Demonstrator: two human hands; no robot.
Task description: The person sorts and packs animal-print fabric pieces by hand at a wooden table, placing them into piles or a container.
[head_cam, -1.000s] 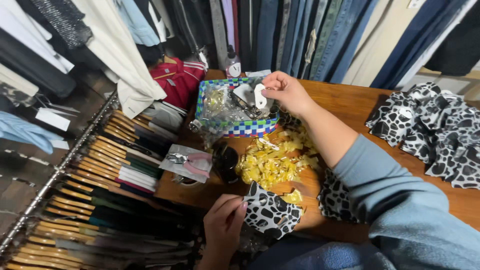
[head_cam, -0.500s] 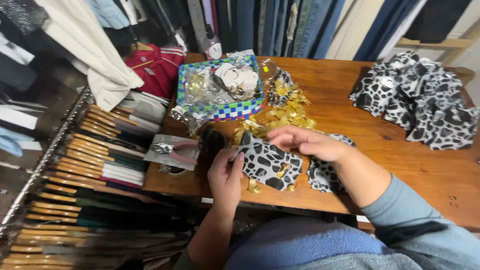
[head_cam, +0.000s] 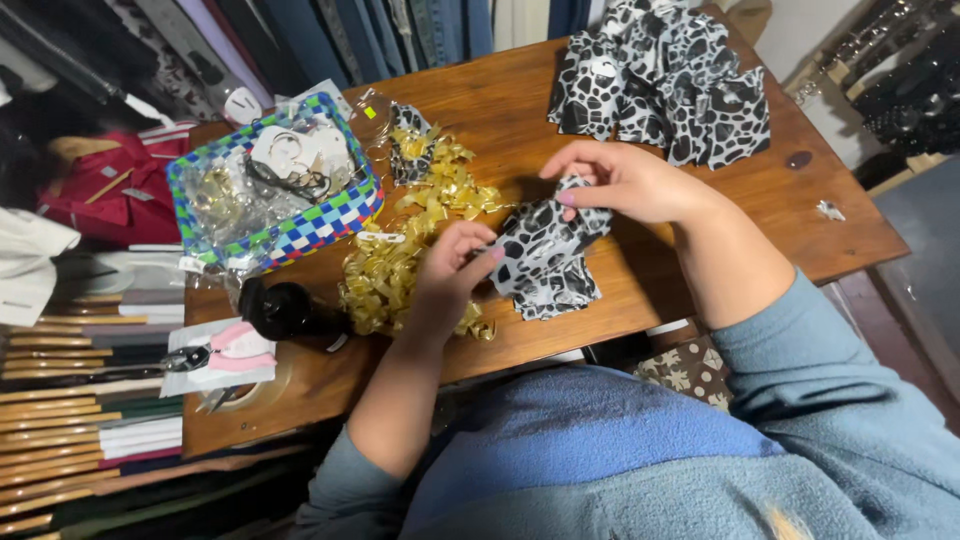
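A small black-and-white spotted pouch (head_cam: 548,240) is held over the wooden table (head_cam: 760,220) between both hands. My left hand (head_cam: 445,278) grips its lower left end with the fingers curled on it. My right hand (head_cam: 625,180) pinches its upper right end. A second spotted pouch (head_cam: 548,292) lies flat just under it. A heap of gold ribbon pieces (head_cam: 400,255) lies beside my left hand.
A blue, green and white woven basket (head_cam: 300,235) of jewellery and plastic bags stands at the left. A pile of spotted pouches (head_cam: 665,85) lies at the table's far side. Pink-handled pliers (head_cam: 235,348) and a black round object (head_cam: 280,310) lie near the left edge. Hangers with clothes fill the left.
My right hand left the basket, came to the pouch and took its far end. The pouch was lifted toward the middle of the table. The camera view swung right.
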